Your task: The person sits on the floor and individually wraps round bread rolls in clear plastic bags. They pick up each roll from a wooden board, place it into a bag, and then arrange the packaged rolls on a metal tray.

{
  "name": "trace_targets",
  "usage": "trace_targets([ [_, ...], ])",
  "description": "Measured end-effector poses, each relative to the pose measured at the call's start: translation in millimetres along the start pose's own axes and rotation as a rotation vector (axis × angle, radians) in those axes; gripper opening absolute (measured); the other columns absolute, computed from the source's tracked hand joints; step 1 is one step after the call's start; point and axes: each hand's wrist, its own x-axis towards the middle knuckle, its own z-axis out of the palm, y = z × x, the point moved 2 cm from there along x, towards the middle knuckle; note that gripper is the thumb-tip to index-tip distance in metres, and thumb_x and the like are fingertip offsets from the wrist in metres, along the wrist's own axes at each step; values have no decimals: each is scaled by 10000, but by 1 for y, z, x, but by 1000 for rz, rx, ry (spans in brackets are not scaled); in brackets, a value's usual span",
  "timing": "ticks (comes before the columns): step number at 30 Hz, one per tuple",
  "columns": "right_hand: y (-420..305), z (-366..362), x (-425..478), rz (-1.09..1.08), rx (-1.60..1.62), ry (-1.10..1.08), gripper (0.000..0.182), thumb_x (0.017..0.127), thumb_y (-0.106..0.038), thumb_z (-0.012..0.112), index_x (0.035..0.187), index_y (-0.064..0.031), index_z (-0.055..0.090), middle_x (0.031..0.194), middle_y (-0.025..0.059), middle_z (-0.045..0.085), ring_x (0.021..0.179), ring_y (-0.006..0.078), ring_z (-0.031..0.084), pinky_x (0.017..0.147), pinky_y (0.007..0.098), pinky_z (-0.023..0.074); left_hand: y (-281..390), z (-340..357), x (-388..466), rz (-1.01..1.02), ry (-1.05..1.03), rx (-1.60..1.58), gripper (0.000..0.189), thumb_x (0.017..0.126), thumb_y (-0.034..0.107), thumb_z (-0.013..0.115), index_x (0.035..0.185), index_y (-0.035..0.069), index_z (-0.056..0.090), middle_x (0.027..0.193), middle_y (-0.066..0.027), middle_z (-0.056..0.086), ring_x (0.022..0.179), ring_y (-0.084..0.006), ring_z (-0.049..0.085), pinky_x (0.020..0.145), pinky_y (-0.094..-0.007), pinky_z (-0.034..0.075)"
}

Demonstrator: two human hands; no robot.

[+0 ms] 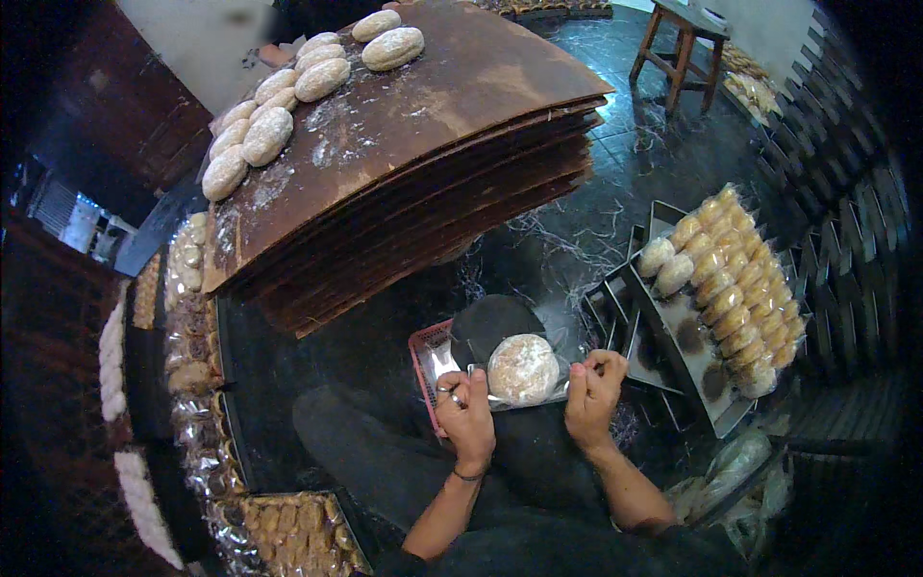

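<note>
A round bun (523, 369) dusted with white powder lies in front of me, above my lap. Thin clear plastic, seemingly a bag (505, 404), shows along its lower edge and reaches toward both hands. My left hand (464, 417), with rings on its fingers, pinches this plastic on the bun's left side. On the other side, my right hand (595, 397) has its thumb and fingertips closed on the plastic. Partly behind my left hand stands a pink perforated plastic basket (425, 400) with shiny clear film inside.
Powdered oval rolls (322, 79) lie on a stack of brown boards (447, 94) ahead. At right, a metal tray (689, 339) holds wrapped buns (735, 288). Trays of baked goods (296, 530) line my left. A wooden stool (681, 54) stands far right. Another person's hand (277, 56) shows beyond the boards.
</note>
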Motion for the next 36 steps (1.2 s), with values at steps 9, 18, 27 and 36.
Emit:
trace_targets([
  [9, 52, 7, -26, 800, 808, -559, 308, 800, -147, 604, 1069, -45, 494, 927, 29, 503, 823, 109, 461, 689, 247, 390, -35, -9, -13, -473, -180, -315, 135, 902, 166, 519, 864, 37, 526, 828, -10, 535, 741, -78, 467, 682, -232, 394],
  [18, 30, -38, -4, 884, 1572, -551, 691, 682, -183, 725, 1263, -31, 385, 1168, 115, 519, 1077, 241, 520, 940, 389, 418, 38, 15, -7, -407, -755, -508, 310, 944, 222, 418, 1101, -34, 497, 1051, -124, 548, 938, -170, 540, 843, -289, 432],
  [27, 165, -146, 80, 940, 424, 220, 357, 730, -35, 590, 1068, -7, 483, 875, 84, 584, 745, 208, 594, 618, 353, 517, 23, -36, 40, -213, -398, -507, 269, 923, 210, 436, 1071, -3, 505, 1080, -119, 539, 945, -198, 546, 817, -339, 449],
  [36, 249, -60, 143, 1239, 552, 427, 410, 796, -208, 539, 1149, -18, 450, 1068, 140, 537, 974, 290, 546, 760, 523, 460, 15, -47, 47, -276, -314, -595, 201, 900, 88, 436, 1061, 1, 519, 1082, -107, 539, 948, -172, 528, 818, -288, 442],
])
